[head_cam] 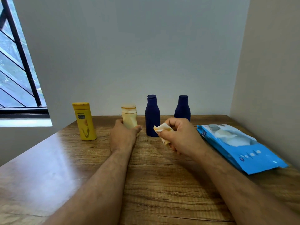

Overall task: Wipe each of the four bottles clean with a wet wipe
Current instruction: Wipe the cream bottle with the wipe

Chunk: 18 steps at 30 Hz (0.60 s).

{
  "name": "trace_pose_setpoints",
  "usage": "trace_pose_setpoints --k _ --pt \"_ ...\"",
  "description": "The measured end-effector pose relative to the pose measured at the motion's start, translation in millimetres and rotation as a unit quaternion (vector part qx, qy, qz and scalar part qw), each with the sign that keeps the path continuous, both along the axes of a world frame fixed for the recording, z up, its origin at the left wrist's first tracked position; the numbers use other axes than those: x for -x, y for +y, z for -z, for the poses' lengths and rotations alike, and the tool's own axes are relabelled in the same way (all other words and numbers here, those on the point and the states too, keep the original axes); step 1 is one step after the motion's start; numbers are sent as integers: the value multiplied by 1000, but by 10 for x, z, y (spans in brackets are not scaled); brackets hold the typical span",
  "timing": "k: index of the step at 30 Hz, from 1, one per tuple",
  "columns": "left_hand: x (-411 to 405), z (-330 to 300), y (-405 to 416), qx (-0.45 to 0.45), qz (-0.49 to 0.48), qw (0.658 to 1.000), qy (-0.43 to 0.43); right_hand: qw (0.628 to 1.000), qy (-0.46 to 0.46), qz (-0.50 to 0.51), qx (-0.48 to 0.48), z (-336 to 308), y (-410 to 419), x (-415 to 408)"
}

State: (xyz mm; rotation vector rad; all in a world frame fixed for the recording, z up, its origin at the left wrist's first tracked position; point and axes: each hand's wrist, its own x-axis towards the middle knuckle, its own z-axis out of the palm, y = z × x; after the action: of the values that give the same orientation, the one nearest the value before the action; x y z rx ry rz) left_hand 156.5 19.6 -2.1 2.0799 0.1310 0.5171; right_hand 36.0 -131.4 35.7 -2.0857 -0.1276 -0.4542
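While lit from a window [16,62], wooden table [162,184]; left hand [123,137] fingers round cream bottle [129,117]; right hand [181,135] pinching wipe [162,128].

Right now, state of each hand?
Left hand: grips the cream bottle, upright on the table.
Right hand: holds a crumpled wet wipe.

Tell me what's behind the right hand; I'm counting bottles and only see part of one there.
Behind the right hand, which grips a wet wipe, stands a dark blue bottle. Its cap, neck and shoulders show; its base is covered by the hand.
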Motion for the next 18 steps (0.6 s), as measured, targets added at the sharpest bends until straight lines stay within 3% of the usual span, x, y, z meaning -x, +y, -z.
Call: trace_pose_setpoints --k 18 --pt "-87 17 -27 -47 -21 997 58 1000 2 0 3 -4 3 -1"
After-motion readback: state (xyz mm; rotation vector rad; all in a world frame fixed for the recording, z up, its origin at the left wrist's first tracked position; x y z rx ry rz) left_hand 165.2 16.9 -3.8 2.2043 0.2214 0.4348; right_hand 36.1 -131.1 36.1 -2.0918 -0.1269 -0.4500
